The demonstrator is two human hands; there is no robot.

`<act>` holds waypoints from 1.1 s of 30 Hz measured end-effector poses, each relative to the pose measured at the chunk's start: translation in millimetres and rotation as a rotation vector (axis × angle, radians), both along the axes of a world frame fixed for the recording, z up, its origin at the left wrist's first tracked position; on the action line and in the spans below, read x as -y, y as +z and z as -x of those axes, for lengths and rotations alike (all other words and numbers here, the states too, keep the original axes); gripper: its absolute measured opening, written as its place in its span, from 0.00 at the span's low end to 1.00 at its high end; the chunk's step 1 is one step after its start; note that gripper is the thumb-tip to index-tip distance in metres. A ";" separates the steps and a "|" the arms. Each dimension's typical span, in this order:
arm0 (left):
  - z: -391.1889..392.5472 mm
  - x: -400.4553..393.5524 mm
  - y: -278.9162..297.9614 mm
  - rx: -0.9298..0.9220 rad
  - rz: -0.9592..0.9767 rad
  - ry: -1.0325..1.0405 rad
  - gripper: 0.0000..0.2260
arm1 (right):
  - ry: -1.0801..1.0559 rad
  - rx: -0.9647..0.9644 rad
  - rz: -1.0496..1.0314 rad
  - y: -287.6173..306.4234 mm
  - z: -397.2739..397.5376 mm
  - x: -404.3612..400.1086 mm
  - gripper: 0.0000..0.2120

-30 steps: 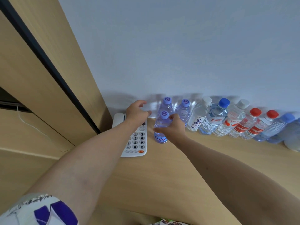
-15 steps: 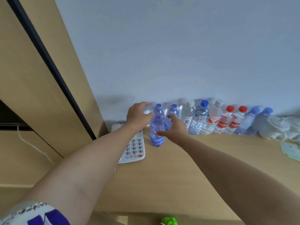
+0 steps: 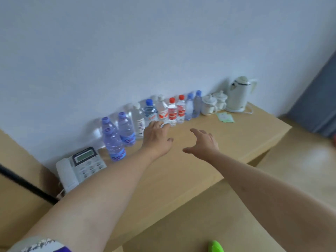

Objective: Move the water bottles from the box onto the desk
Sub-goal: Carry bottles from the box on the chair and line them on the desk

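Left hand (image 3: 157, 138) and right hand (image 3: 203, 142) both loose, fingers spread, holding nothing. Bottles (image 3: 114, 140) upright in row along desk (image 3: 200, 170) back. Box unseen. Next fetch: grip mid-body, set down upright beside row.

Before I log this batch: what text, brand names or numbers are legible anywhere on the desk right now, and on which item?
Nothing reads with certainty in this frame.
Front purple-capped bottle: white lettering on its blue band, too blurred to read.
Second purple-capped bottle: the same, blurred.
Red-capped bottles: white print on red labels, unreadable.
Blue-capped bottle: label print, unreadable.
Telephone: display and keypad markings too small.
Green packet: no legible print.
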State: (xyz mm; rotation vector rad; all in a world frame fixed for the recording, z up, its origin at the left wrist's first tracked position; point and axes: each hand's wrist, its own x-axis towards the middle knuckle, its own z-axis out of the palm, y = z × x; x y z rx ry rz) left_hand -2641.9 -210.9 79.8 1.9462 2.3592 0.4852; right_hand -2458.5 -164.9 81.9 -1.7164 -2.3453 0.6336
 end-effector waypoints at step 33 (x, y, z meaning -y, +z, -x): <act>-860.1 -61.4 -16.3 -0.066 0.201 -1.094 0.31 | -1.149 0.048 0.109 -29.5 -791.5 114.2 0.44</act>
